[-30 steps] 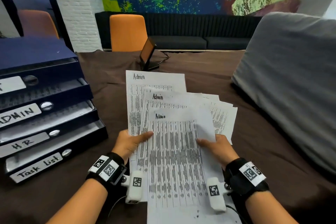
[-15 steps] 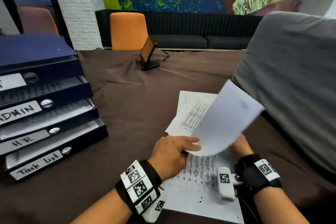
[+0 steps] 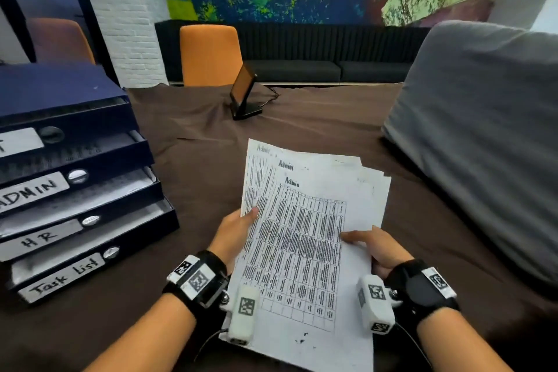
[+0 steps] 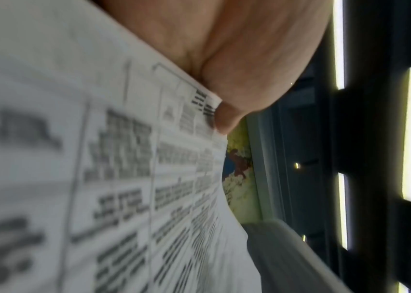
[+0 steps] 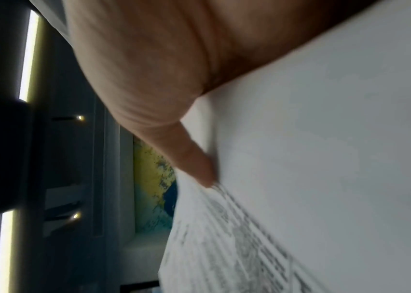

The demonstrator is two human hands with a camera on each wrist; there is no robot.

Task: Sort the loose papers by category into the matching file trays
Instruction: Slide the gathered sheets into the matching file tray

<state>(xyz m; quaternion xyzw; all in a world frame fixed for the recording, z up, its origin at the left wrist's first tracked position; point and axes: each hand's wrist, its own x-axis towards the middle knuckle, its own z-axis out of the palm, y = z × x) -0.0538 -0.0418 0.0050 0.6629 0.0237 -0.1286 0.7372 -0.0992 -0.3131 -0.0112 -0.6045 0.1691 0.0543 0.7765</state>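
Above the brown bench (image 3: 187, 166), the left hand (image 3: 234, 232) and right hand (image 3: 376, 248) are each pinching the fanned "Admin" papers (image 3: 305, 229), thumbs on top, beside the file trays (image 3: 75, 190).

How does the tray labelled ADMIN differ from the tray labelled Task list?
The ADMIN tray sits second from the top of the stack; the Task list tray is at the bottom. The ADMIN label is in capitals, the Task list label in mixed letters. Both are dark blue, carry a white handwritten label and a round metal knob, and hold paper.
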